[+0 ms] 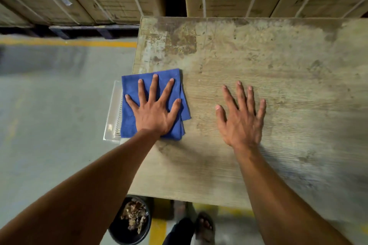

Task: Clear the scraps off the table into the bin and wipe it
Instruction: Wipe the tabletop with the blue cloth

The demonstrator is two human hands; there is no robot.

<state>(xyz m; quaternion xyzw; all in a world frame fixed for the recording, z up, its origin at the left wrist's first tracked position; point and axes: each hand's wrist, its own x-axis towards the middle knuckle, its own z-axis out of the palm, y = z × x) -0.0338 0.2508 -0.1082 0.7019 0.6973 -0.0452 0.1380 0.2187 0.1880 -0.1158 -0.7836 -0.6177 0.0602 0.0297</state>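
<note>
The left hand lies flat with fingers spread wide, pressing a folded blue cloth onto the table at its nine o'clock edge. The cloth overhangs a clear plastic tray that juts out beside the table. At three o'clock of the cloth, the right hand rests palm-down on bare wood, fingers splayed, holding nothing. At six o'clock, on the floor under the table's near edge, a black bin holds brown scraps.
</note>
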